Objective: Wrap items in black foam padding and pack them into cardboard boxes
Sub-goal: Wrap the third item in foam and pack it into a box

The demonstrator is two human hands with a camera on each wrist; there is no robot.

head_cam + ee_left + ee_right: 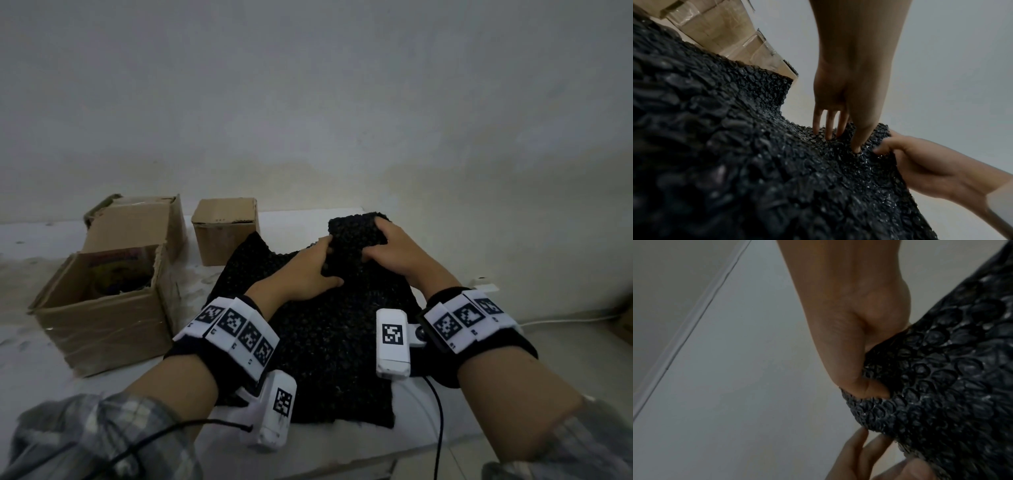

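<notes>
So the counter is a pale, whitish slab running right up to the wall, and it looks kinda dusty and scuffed on the left side. Biggest thing sitting on it is the black foam padding, a bumpy sheet spread across the middle with its far end bunched up into a roll. Off to the left there's an open cardboard box with tape on the front, and some colorful printed packaging showing inside. Just beyond that one is a second open box, flaps up. A small closed cardboard box sits at the padding's far left corner. A white cable trails along on the right.
</notes>
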